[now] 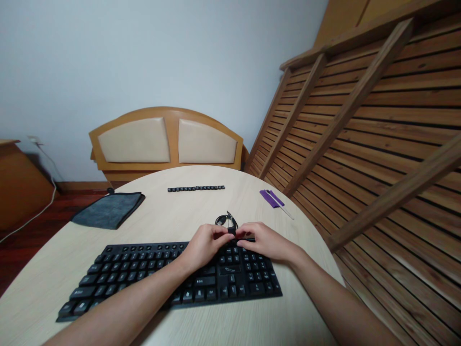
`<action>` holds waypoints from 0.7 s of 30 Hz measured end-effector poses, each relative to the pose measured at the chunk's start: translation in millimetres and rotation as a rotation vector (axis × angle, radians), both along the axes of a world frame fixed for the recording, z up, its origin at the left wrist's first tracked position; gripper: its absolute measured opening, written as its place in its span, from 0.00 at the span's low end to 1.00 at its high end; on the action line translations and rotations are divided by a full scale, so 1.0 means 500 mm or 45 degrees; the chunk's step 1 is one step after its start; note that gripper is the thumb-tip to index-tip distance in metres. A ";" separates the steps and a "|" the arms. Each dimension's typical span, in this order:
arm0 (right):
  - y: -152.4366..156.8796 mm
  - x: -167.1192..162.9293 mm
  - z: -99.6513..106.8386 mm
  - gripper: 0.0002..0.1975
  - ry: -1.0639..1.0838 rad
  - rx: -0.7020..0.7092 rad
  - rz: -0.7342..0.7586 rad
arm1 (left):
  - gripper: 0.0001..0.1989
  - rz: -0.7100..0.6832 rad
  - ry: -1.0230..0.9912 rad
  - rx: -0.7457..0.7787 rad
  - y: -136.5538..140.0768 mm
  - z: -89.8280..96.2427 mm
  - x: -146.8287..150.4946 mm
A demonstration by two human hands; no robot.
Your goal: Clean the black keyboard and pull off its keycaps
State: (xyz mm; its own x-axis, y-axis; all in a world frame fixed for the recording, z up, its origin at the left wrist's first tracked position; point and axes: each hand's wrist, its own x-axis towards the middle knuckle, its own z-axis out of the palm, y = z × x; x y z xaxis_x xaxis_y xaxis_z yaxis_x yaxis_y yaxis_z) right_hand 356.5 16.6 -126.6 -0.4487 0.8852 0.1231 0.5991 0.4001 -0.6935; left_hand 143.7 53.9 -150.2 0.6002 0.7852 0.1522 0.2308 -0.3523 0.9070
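A black keyboard [144,269] lies across the near part of the round table. Over its upper right, my left hand [207,242] pinches a small black piece [231,230] between thumb and fingertips. Whether this piece is a keycap or part of the cable I cannot tell. My right hand [261,240] meets it from the other side, fingers bent and thumb close to the keyboard's back edge. A coiled black cable [221,220] sits just behind the fingertips. Small keycaps [196,188] stand in a row farther back. The keyboard's top row shows bare key sockets on the left.
A folded dark grey cloth [108,210] lies at the table's left. Toward the right edge, a thin white-handled brush [279,204] rests on a purple cloth [268,198]. A wooden headboard [175,139] stands behind the table [151,216]; a slatted wooden frame [360,129] leans at right.
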 end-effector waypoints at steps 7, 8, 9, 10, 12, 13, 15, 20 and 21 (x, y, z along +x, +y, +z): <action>-0.002 -0.019 -0.010 0.09 0.081 -0.013 -0.055 | 0.14 0.013 -0.167 -0.136 0.012 -0.008 0.001; -0.001 -0.023 -0.013 0.09 0.114 -0.023 -0.059 | 0.15 0.007 -0.200 -0.169 0.016 -0.010 0.001; 0.000 -0.027 -0.016 0.10 0.153 -0.038 -0.059 | 0.16 0.008 -0.228 -0.199 0.020 -0.012 0.000; 0.000 -0.031 -0.019 0.11 0.194 -0.054 -0.059 | 0.17 0.015 -0.248 -0.227 0.023 -0.015 0.000; 0.001 -0.036 -0.023 0.12 0.271 -0.064 -0.073 | 0.20 0.045 -0.291 -0.287 0.028 -0.018 0.000; 0.002 -0.037 -0.024 0.13 0.297 -0.051 -0.088 | 0.21 0.062 -0.319 -0.321 0.029 -0.019 0.000; 0.001 -0.038 -0.023 0.14 0.302 0.011 -0.114 | 0.23 0.087 -0.377 -0.384 0.029 -0.018 -0.001; -0.003 -0.036 -0.010 0.10 -0.031 0.268 -0.063 | 0.22 0.148 -0.403 -0.356 0.023 -0.013 -0.003; -0.004 -0.036 -0.008 0.10 -0.116 0.323 -0.038 | 0.22 0.149 -0.402 -0.348 0.022 -0.013 -0.004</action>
